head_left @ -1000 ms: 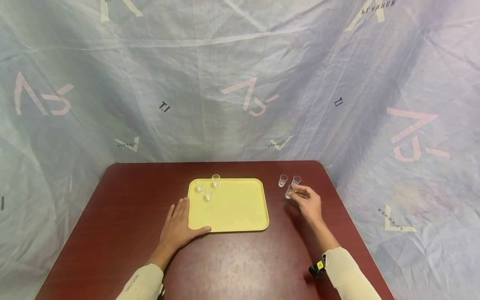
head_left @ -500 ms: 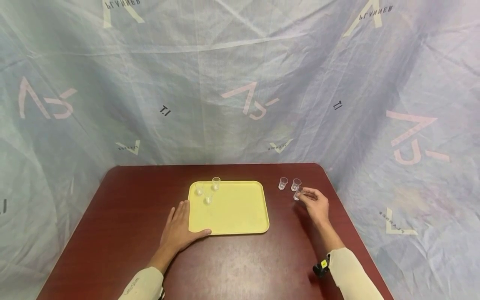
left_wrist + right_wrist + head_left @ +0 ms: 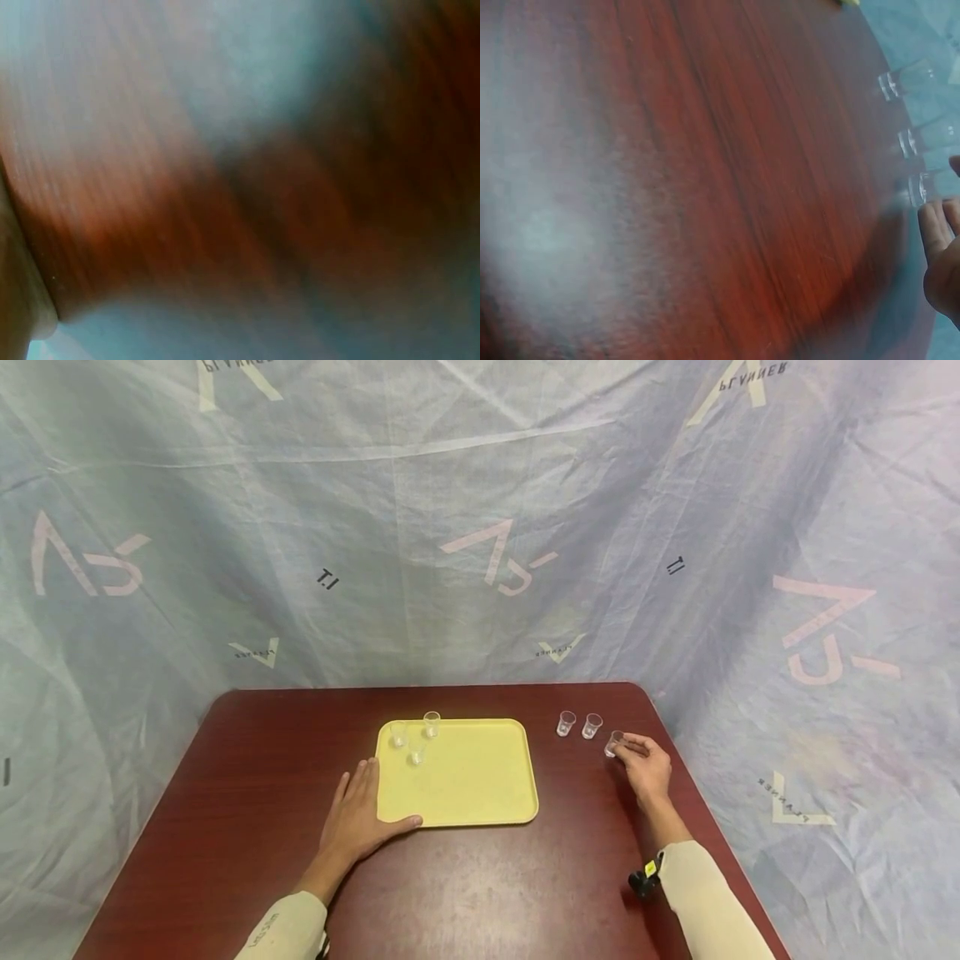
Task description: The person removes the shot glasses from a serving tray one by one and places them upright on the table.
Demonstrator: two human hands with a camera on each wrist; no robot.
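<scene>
My right hand pinches a small clear shot glass between thumb and fingers, upright near the table's right edge. Left of it in the head view stand two more shot glasses, a middle glass and an outer glass. My left hand lies flat, fingers straight against the left side of a yellow tray, thumb along its front rim. Grouped in the tray's back left corner are three shot glasses, one of them a rear glass. The right wrist view shows the pinched glass at my fingertips.
The dark red wooden table has rounded back corners. A grey printed cloth hangs behind it and along both sides. A small black device sits at my right cuff. The left wrist view is mostly blurred tabletop.
My right hand has moved right with the pinched shot glass, from in front of the other two to their right side. The left hand and the tray have stayed put.
</scene>
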